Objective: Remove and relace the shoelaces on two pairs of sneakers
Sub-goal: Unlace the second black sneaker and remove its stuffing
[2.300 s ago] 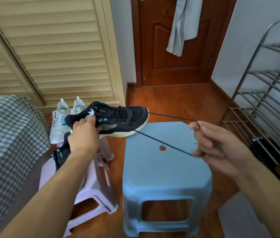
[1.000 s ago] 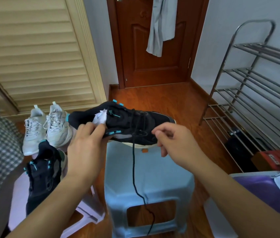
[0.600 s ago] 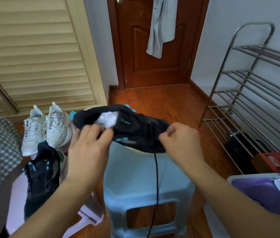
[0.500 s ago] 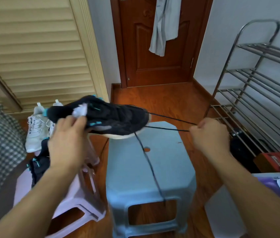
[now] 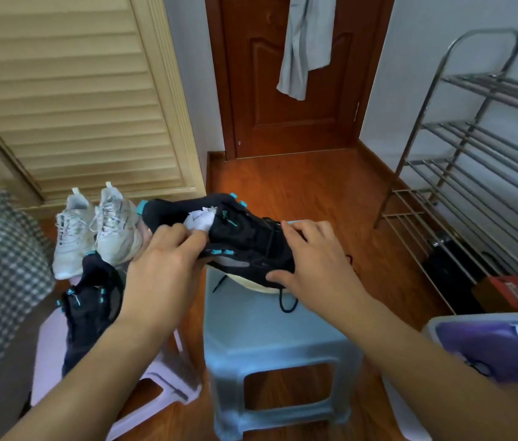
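The black sneaker is held in the air just above the far edge of the blue stool, which serves as landmark. Its long axis runs across the view: the heel lies past the stool's left side, the toe over the stool's far right part, the sole turned down. The heel end, stuffed with white paper, is gripped by the left hand, fingers curled round the collar. The forefoot is clasped by the right hand, thumb under the side, fingers over the eyelet rows, so this hand is the nearer one to the lacing. A loop of black lace hangs from under the toe onto the stool top. Whether lace is pinched beneath the right fingers cannot be told. The next pull is judged to run rightwards, away from the stool.
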Tool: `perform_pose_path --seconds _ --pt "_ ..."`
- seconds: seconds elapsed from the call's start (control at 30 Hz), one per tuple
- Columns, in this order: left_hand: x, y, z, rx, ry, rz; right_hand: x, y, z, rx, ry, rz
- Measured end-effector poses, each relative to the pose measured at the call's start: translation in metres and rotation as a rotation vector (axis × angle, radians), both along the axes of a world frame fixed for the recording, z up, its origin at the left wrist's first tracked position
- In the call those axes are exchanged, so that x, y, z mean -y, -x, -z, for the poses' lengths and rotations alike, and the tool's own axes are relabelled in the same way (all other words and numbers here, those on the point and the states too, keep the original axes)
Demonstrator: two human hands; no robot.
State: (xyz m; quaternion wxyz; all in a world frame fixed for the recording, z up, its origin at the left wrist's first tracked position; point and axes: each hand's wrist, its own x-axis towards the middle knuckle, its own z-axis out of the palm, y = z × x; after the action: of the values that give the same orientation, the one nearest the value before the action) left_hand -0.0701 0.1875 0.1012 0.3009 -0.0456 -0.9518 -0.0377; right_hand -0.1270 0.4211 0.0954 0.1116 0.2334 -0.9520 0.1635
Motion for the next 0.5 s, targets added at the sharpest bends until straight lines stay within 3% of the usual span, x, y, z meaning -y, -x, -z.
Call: perform_pose_path --seconds 0.13,0.27,0.5 --pt "-0.007 -0.003 0.003 -0.025 0.061 -0.061 0.004 -0.002 0.009 -0.107 0.006 0.068" --pt "-0.012 -0.005 0.007 -0.039 0.11 -0.063 0.008 -0.002 0.006 0.049 0.097 0.093" --pt "-0.011 0.0 0.009 -0.029 0.119 -0.067 -0.011 0.002 0.005 -0.102 -0.162 0.073"
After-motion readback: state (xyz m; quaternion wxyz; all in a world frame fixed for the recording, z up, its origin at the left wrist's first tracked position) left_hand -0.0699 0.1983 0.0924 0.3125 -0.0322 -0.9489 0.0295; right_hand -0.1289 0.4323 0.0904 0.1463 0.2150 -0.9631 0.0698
